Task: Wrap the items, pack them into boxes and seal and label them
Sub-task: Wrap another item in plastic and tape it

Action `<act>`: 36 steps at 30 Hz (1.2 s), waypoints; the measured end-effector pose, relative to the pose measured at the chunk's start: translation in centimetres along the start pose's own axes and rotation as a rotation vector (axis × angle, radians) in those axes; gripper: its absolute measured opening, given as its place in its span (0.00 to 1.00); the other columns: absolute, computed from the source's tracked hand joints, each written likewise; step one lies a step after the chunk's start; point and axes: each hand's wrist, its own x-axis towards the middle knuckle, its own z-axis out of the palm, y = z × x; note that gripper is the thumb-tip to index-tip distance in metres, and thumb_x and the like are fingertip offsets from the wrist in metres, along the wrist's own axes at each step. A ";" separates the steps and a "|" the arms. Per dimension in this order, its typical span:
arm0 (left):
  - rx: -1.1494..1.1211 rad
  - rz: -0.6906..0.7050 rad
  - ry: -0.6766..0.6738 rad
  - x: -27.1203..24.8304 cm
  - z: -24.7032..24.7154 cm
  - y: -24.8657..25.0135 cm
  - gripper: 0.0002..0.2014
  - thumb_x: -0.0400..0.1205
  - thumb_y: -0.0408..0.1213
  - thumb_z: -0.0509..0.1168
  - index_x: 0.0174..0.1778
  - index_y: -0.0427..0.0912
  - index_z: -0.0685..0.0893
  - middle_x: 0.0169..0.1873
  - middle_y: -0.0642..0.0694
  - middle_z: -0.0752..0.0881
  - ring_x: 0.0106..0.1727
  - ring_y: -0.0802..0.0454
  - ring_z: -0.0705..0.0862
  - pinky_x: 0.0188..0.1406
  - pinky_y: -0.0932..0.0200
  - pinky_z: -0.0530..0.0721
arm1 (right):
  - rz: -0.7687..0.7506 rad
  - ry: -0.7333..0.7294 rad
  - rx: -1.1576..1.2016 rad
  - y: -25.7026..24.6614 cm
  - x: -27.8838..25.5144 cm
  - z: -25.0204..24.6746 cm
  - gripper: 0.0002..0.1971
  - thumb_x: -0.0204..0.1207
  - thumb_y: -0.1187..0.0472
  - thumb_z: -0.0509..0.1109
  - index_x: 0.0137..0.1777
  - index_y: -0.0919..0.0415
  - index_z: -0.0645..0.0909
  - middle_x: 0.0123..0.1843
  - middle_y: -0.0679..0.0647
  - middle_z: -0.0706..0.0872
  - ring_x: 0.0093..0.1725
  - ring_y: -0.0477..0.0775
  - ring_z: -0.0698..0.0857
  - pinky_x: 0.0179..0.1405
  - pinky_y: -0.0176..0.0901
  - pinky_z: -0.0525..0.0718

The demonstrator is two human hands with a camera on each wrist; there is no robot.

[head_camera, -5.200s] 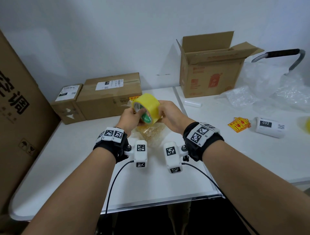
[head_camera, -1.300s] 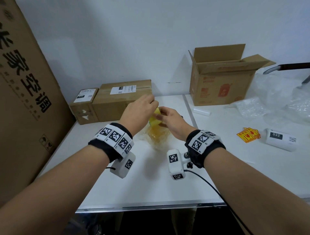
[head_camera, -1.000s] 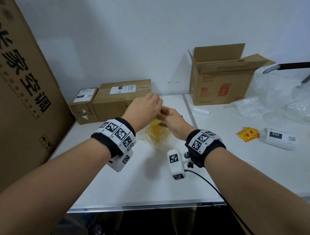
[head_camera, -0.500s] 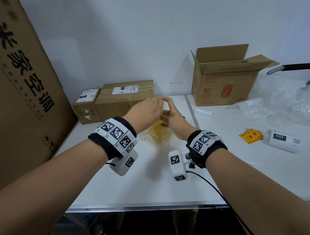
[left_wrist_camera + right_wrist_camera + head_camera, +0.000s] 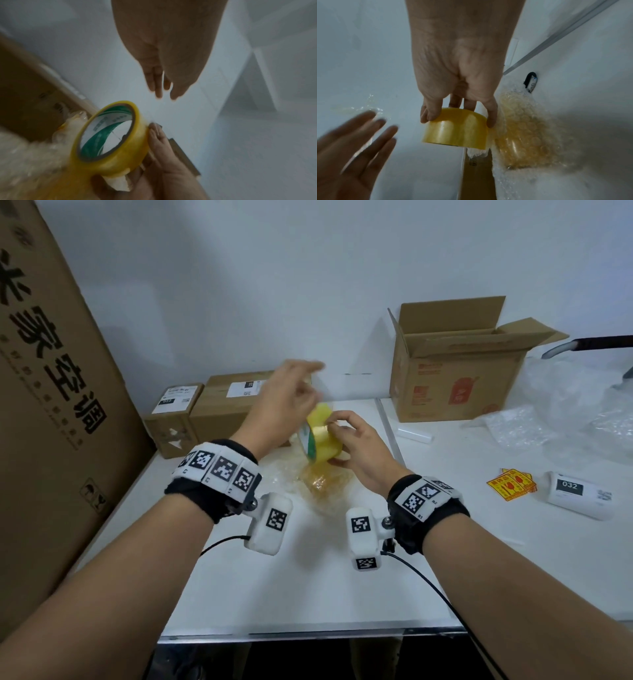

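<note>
Right hand (image 5: 356,446) pinches the tape roll (image 5: 320,436) above the bubble-wrapped item (image 5: 320,486); left hand (image 5: 286,402) hangs spread, empty. Taping the wrap appears to be the step — next the left hand probably needs the free tape end.

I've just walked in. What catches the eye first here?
A bright yellow tape roll held up in the right hand at the table's middle, with the left hand open and blurred beside it. Beneath lies a bubble-wrapped bundle, and an open cardboard box stands behind to the right.
</note>
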 end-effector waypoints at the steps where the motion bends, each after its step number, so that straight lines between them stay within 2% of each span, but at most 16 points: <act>1: -0.078 -0.085 0.111 -0.1 0.0 -0.9 0.18 0.84 0.34 0.65 0.71 0.46 0.79 0.64 0.52 0.79 0.53 0.63 0.82 0.55 0.74 0.79 | 0.008 0.007 0.050 0.0 0.0 -0.1 0.04 0.85 0.61 0.64 0.50 0.51 0.79 0.47 0.54 0.82 0.48 0.56 0.81 0.52 0.60 0.81; 3: -0.172 -0.351 0.128 -0.9 0.2 -2.9 0.22 0.84 0.37 0.66 0.75 0.46 0.76 0.70 0.49 0.79 0.65 0.56 0.80 0.57 0.67 0.82 | 0.036 0.033 0.166 0.1 0.1 -0.4 0.06 0.86 0.60 0.63 0.49 0.50 0.79 0.54 0.55 0.81 0.53 0.60 0.82 0.58 0.69 0.82; 5: -0.179 -0.582 -0.094 -1.9 1.0 -5.0 0.32 0.84 0.47 0.68 0.83 0.46 0.65 0.79 0.47 0.72 0.77 0.49 0.73 0.71 0.53 0.77 | 0.070 0.073 0.276 0.1 0.2 -0.8 0.06 0.86 0.60 0.62 0.49 0.49 0.78 0.63 0.57 0.79 0.56 0.62 0.84 0.58 0.73 0.82; 6: -0.179 -0.629 -0.213 -2.4 1.5 -5.7 0.38 0.83 0.51 0.67 0.86 0.47 0.58 0.82 0.47 0.67 0.80 0.47 0.68 0.75 0.48 0.72 | 0.082 0.087 0.320 0.2 0.1 -1.0 0.05 0.86 0.59 0.62 0.50 0.49 0.78 0.68 0.58 0.78 0.57 0.63 0.84 0.56 0.74 0.83; 8: -0.180 -0.599 -0.369 -3.0 2.5 -6.2 0.40 0.84 0.53 0.64 0.87 0.50 0.49 0.83 0.48 0.63 0.82 0.46 0.64 0.77 0.48 0.66 | 0.087 0.103 0.376 0.5 0.0 -1.4 0.05 0.86 0.59 0.62 0.50 0.48 0.77 0.73 0.60 0.75 0.59 0.63 0.83 0.54 0.74 0.84; 10: -0.173 -0.517 -0.470 -3.2 3.4 -6.4 0.34 0.87 0.52 0.59 0.87 0.51 0.52 0.84 0.49 0.62 0.83 0.47 0.62 0.78 0.51 0.63 | 0.083 0.114 0.413 0.8 -0.1 -1.8 0.05 0.86 0.59 0.62 0.50 0.49 0.77 0.70 0.58 0.76 0.59 0.62 0.83 0.55 0.75 0.83; 14: -0.087 -0.485 -0.469 -4.4 4.6 -6.3 0.28 0.89 0.52 0.54 0.85 0.50 0.60 0.83 0.49 0.65 0.83 0.48 0.63 0.79 0.52 0.62 | 0.088 0.142 0.519 1.3 -0.3 -2.2 0.06 0.87 0.60 0.61 0.50 0.49 0.76 0.64 0.56 0.78 0.58 0.61 0.84 0.55 0.76 0.82; 16: -0.039 -0.439 -0.523 -5.6 5.4 -6.2 0.32 0.88 0.54 0.56 0.87 0.48 0.55 0.84 0.48 0.59 0.85 0.48 0.58 0.80 0.54 0.59 | 0.101 0.173 0.572 1.6 -0.3 -2.3 0.06 0.87 0.60 0.61 0.49 0.49 0.76 0.60 0.55 0.81 0.56 0.60 0.84 0.53 0.75 0.83; 19: 0.120 -0.342 -0.642 -7.2 7.4 -6.5 0.49 0.81 0.64 0.62 0.87 0.43 0.43 0.87 0.46 0.44 0.87 0.50 0.47 0.85 0.50 0.53 | 0.132 0.189 0.615 1.8 -0.2 -2.4 0.06 0.86 0.59 0.62 0.48 0.48 0.75 0.55 0.53 0.85 0.56 0.58 0.85 0.51 0.75 0.83; 21: 0.174 -0.333 -0.578 -7.6 8.4 -6.9 0.51 0.79 0.63 0.65 0.87 0.42 0.46 0.87 0.45 0.45 0.87 0.48 0.50 0.84 0.47 0.58 | 0.175 0.172 0.587 1.3 -0.1 -2.7 0.06 0.86 0.59 0.62 0.47 0.47 0.76 0.54 0.51 0.86 0.54 0.56 0.85 0.49 0.70 0.86; 23: 0.164 -0.320 -0.513 -7.5 8.8 -7.1 0.47 0.79 0.60 0.67 0.87 0.43 0.51 0.87 0.46 0.50 0.85 0.47 0.57 0.82 0.49 0.64 | 0.230 0.164 0.429 0.0 0.3 -3.1 0.07 0.86 0.58 0.63 0.47 0.46 0.77 0.48 0.48 0.86 0.46 0.50 0.84 0.40 0.51 0.85; 25: 0.129 -0.331 -0.503 -7.5 8.8 -7.1 0.45 0.79 0.58 0.69 0.87 0.45 0.54 0.86 0.50 0.53 0.83 0.49 0.63 0.80 0.51 0.66 | 0.183 0.172 0.134 -2.3 0.8 -3.7 0.07 0.86 0.58 0.63 0.46 0.49 0.78 0.41 0.46 0.84 0.37 0.46 0.78 0.30 0.37 0.74; 27: 0.108 -0.366 -0.480 -7.6 8.6 -7.1 0.44 0.79 0.55 0.71 0.86 0.46 0.57 0.85 0.50 0.58 0.83 0.52 0.64 0.81 0.57 0.64 | 0.079 0.198 -0.080 -5.4 1.0 -4.0 0.06 0.84 0.59 0.65 0.47 0.51 0.81 0.41 0.48 0.84 0.36 0.46 0.79 0.31 0.35 0.77; 29: 0.098 -0.370 -0.430 -7.8 8.5 -7.0 0.41 0.78 0.52 0.73 0.85 0.48 0.61 0.83 0.51 0.64 0.81 0.54 0.67 0.79 0.61 0.63 | 0.001 0.238 -0.173 -8.2 0.9 -4.1 0.05 0.82 0.60 0.68 0.46 0.55 0.84 0.42 0.51 0.86 0.35 0.47 0.83 0.31 0.35 0.83; 31: 0.091 -0.359 -0.386 -8.0 8.6 -6.8 0.40 0.77 0.51 0.74 0.84 0.50 0.65 0.82 0.53 0.67 0.79 0.55 0.70 0.77 0.64 0.64 | -0.037 0.249 -0.262 -9.4 1.0 -4.0 0.06 0.80 0.63 0.69 0.42 0.57 0.85 0.40 0.51 0.86 0.33 0.47 0.83 0.29 0.34 0.82; 36: 0.181 -0.284 -0.388 -8.1 8.5 -6.2 0.37 0.79 0.53 0.71 0.83 0.48 0.66 0.81 0.52 0.68 0.79 0.53 0.69 0.76 0.60 0.65 | 0.026 0.181 -0.517 -5.4 2.0 -1.8 0.05 0.78 0.60 0.71 0.42 0.57 0.87 0.45 0.55 0.87 0.44 0.54 0.82 0.42 0.44 0.81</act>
